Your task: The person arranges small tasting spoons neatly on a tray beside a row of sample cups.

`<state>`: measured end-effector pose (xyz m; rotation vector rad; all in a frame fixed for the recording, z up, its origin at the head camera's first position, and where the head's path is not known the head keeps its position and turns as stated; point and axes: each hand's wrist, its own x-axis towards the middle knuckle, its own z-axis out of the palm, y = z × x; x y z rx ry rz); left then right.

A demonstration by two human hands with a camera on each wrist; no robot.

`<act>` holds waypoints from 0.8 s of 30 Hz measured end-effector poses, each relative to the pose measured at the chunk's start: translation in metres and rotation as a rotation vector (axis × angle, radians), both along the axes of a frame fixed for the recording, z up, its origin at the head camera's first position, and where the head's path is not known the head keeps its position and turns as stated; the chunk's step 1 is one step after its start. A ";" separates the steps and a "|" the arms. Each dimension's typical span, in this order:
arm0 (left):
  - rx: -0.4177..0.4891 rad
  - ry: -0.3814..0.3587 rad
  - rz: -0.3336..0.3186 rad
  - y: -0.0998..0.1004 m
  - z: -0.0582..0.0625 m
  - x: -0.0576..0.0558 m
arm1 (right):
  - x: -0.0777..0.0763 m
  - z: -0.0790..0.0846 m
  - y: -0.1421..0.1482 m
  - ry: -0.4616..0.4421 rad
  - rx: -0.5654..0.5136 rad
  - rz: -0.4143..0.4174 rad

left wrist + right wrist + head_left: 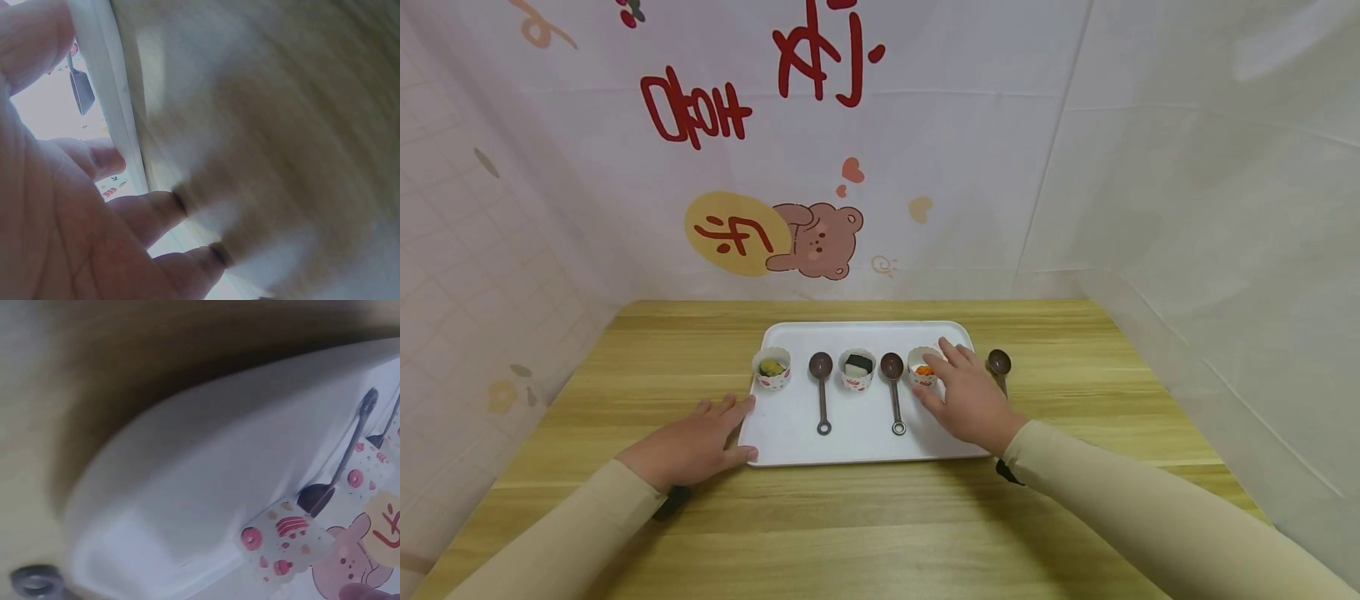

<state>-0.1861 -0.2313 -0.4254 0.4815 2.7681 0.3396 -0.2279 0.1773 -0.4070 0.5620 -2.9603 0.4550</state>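
Observation:
My left hand (696, 446) rests at the left edge of a white tray (790, 446), fingers spread along its rim; the left wrist view shows the fingertips right at that rim. The right hand (970, 407) hovers over the tray's right part, fingers apart and extended above a paper cup (284, 540) with orange bits (924, 370) in it. That cup stands apart from the one fingertip (362, 592) visible in the right wrist view. Left of it lies a brown spoon (892, 368), bowl toward the wall.
A middle cup (856, 382) holds a rice ball with a black strip (858, 363). At the tray's left stands a cup (772, 382) with yellow-green food. Another spoon (822, 367) lies between them, and a third spoon (999, 362) sits on the table beyond the tray's right edge.

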 end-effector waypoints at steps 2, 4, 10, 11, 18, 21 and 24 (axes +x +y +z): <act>-0.002 0.001 -0.001 0.000 0.000 0.000 | -0.001 -0.001 0.003 0.010 0.032 -0.001; -0.001 0.003 -0.002 0.000 0.001 0.000 | -0.002 -0.003 0.005 0.023 0.066 0.000; 0.002 0.006 -0.005 0.001 0.001 0.001 | -0.004 -0.006 0.008 -0.001 0.102 -0.023; 0.003 0.007 -0.005 0.001 0.001 0.001 | -0.004 -0.006 0.009 -0.012 0.102 -0.027; 0.004 0.008 -0.005 0.001 0.001 0.001 | -0.004 -0.008 0.012 -0.046 0.104 -0.033; 0.006 0.008 -0.005 0.000 0.001 0.001 | -0.004 -0.009 0.013 -0.041 0.108 -0.033; 0.009 0.006 -0.006 0.000 0.000 0.000 | -0.004 -0.010 0.014 -0.034 0.119 -0.033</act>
